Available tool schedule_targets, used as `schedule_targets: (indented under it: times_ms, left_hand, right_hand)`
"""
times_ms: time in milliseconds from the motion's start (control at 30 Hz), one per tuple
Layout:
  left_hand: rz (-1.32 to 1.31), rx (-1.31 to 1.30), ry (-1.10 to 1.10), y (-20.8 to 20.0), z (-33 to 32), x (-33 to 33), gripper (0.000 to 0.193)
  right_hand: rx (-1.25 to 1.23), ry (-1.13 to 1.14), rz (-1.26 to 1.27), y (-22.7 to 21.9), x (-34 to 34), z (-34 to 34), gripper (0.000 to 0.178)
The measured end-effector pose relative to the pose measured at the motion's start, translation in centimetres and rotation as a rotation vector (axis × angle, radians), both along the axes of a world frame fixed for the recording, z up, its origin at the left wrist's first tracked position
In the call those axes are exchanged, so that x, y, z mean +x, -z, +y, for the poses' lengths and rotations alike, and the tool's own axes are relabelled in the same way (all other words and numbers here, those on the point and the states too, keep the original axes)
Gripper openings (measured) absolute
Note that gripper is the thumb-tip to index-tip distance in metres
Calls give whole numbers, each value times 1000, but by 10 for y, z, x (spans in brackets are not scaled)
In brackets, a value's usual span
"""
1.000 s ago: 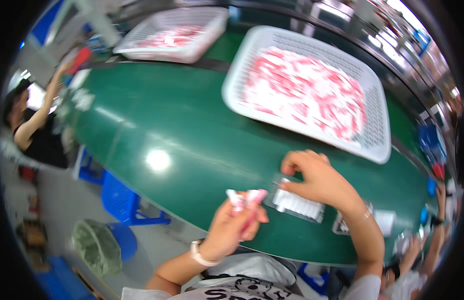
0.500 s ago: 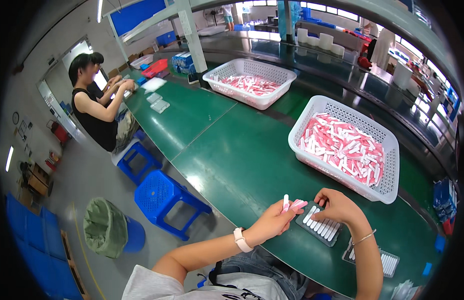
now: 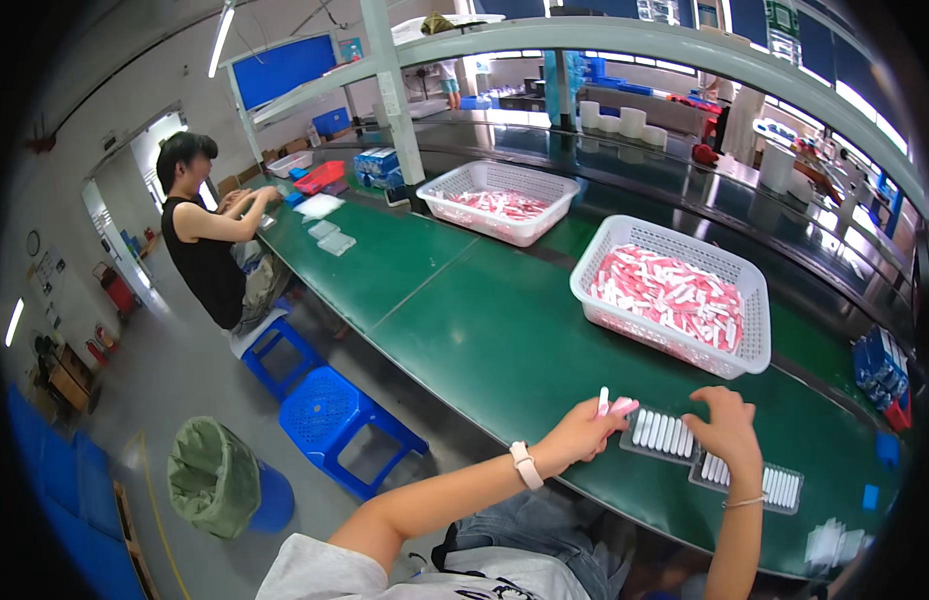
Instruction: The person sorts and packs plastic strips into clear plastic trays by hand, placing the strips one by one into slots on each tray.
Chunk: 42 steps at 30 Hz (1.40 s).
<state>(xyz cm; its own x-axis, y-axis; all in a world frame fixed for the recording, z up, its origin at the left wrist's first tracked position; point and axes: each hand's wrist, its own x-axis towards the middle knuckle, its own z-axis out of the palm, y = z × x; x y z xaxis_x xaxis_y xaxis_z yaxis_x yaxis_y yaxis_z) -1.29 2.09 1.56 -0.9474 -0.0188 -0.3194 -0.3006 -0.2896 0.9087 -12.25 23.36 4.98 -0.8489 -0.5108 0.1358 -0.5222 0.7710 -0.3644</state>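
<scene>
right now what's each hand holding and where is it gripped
Left hand grips a few small pink-and-white tubes by their lower ends; right hand holds nothing, fingers resting on the tray.

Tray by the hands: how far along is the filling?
Done: the near tray holds a row of white sticks. In hand: the left hand grips a few pink-and-white sticks; the right hand rests on the tray's edge. Left: the white basket behind remains heaped with sticks.

We see a co-worker [image 3: 207,240] seated at the green bench [image 3: 465,320], blue stools [image 3: 350,432] alongside, and a green-lined bin [image 3: 217,480] beside them.
</scene>
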Motion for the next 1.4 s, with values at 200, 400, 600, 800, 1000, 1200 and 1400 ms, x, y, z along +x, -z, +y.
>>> schedule_targets:
  times_ms: [200, 400, 600, 800, 1000, 1200, 1400]
  left_hand:
    - [161, -189, 5, -1, 17, -27, 18]
    - [238, -352, 52, 5, 14, -54, 23]
    - [153, -340, 188, 0, 39, -77, 30]
    - [150, -369, 288, -2, 52, -93, 29]
    - [90, -293, 389, -16, 67, -94, 29]
    - [8, -275, 629, -20, 92, -106, 31]
    - [91, -278, 691, -29, 76, -113, 26]
  right_hand:
    - [110, 131, -220, -12, 52, 88, 90]
    - [90, 116, -86, 3, 44, 105, 70]
    - [187, 239, -89, 8, 36, 139, 69]
    - [182, 355, -98, 10, 24, 154, 68]
    - [256, 348, -103, 9, 15, 159, 69]
    - [178, 339, -51, 1, 19, 152, 65]
    - [-104, 250, 186, -9, 22, 140, 43]
